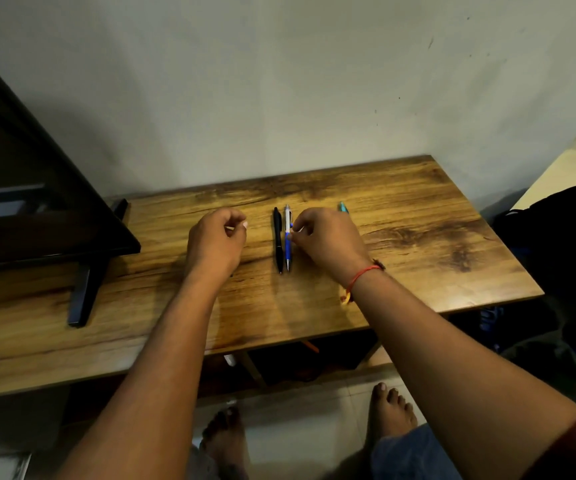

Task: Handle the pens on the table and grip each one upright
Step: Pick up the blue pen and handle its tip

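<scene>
Holding left hand [215, 242] curled over the tabletop's [418, 220] middle, contents unclear; touching blue-and-white pen [287, 251] beside black pen [278, 244] with curled fingertips of right hand [329, 239], grip unclear.

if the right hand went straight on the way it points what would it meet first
The right hand points left at the blue and white pen, close by, maybe touching; the black pen lies beyond.

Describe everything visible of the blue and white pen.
The blue and white pen lies flat on the wooden table, its metal tip toward the person. Its far half is white with a clip, its near half a blue grip; it looks like plastic. The black pen lies close beside it, parallel. The right hand has its fingertips at the pen's middle; whether they touch it is unclear.
</scene>
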